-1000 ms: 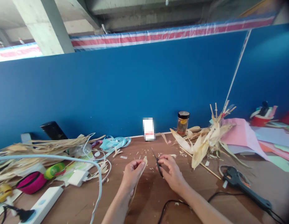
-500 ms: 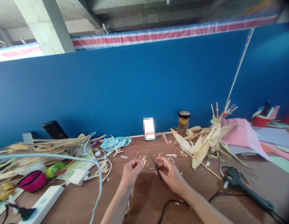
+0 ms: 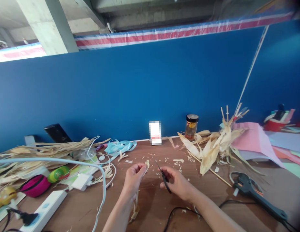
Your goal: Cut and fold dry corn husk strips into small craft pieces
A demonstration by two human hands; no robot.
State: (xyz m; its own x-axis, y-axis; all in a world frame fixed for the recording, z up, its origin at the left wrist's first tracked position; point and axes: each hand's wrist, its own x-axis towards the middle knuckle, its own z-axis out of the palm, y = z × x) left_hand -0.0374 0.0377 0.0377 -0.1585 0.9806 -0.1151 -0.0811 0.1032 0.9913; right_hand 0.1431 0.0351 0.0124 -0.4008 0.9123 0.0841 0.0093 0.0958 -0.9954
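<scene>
Between thumb and fingers, my left hand [image 3: 135,177] pinches a pale strip of dried corn husk [image 3: 147,163]. Its tip sticks up past the thumb, and a longer tail hangs below the wrist toward the table. My right hand [image 3: 174,182] is wrapped round a pair of dark scissors [image 3: 165,179], whose blades point up and to the left. A small gap separates the blades from the husk. Little husk clippings [image 3: 179,160] lie scattered on the brown table [image 3: 150,206] around both hands.
At right lie a dried-husk bundle [image 3: 210,158], a glue gun [image 3: 256,196] and coloured paper [image 3: 251,135]. A lidded jar [image 3: 191,127] stands by the blue partition [image 3: 140,83]. Leftward are blue ribbon [image 3: 119,146], a power strip [image 3: 45,211], a pink pouch [image 3: 35,186] and a looping cable [image 3: 104,180].
My left hand has shifted slightly left and down with the husk strip. The right hand has turned a little, its fingers now closer round the scissors. The view has moved slightly.
</scene>
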